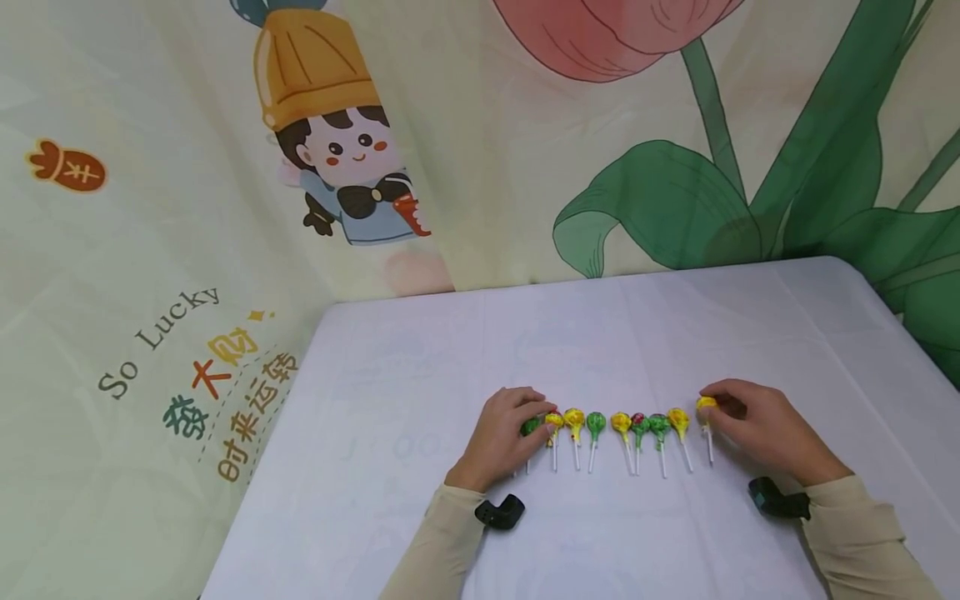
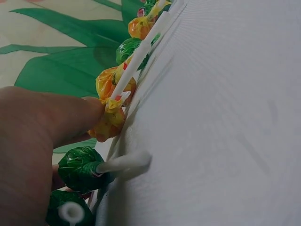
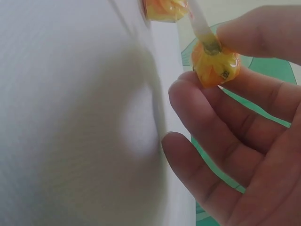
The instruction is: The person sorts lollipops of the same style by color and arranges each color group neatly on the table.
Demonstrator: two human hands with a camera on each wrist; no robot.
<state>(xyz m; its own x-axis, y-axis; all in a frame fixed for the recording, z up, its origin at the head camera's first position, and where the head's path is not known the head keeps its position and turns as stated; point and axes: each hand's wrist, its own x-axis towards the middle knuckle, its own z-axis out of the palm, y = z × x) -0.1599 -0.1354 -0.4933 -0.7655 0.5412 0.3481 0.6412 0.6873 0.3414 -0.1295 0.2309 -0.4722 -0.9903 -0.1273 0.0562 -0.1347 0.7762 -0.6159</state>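
Note:
Several wrapped lollipops lie in a row across the white-covered table, sticks toward the person. At the row's left part, my left hand [image 1: 497,435] pinches a yellow lollipop [image 2: 110,126] by its head. Two dark green lollipops [image 2: 81,170] lie under or beside that hand, partly hidden by it in the head view. At the right end, my right hand [image 1: 776,429] holds another yellow lollipop [image 3: 215,68] between thumb and fingers, its stick pointing toward the person. Between the hands lie a yellow lollipop [image 1: 573,418], a green lollipop [image 1: 596,423] and several more.
The white tablecloth [image 1: 420,367] spreads around the row. Behind the table hangs a printed curtain [image 1: 480,167] with a cartoon figure, a flower and leaves. A black device [image 1: 501,512] is worn at the left wrist, and a similar black device [image 1: 778,500] at the right.

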